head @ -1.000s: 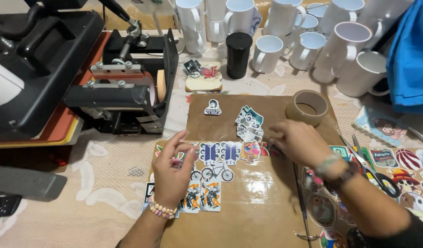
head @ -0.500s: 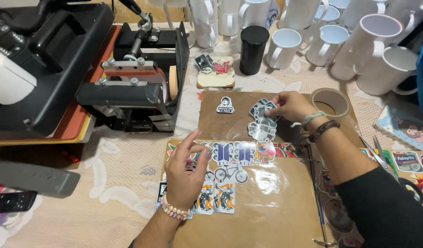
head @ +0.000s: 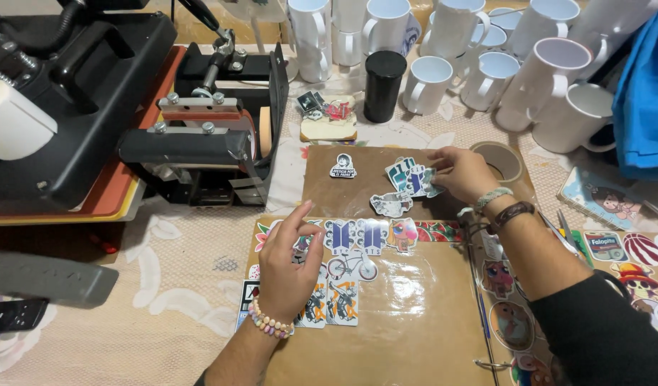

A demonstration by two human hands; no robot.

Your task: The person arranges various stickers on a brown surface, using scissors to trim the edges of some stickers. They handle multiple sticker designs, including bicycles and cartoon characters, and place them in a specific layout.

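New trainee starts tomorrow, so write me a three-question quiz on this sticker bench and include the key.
1. True or false: the right hand is at the small pile of loose stickers on the brown board.
2. Which lies under the left hand?
A. white mugs
B. a roll of tape
C. a sheet of laid-out stickers
3. Fill in: among the white mugs at the back stands one ____ cylindrical container.

Key: 1 true; 2 C, the glossy sticker sheet; 3 black.
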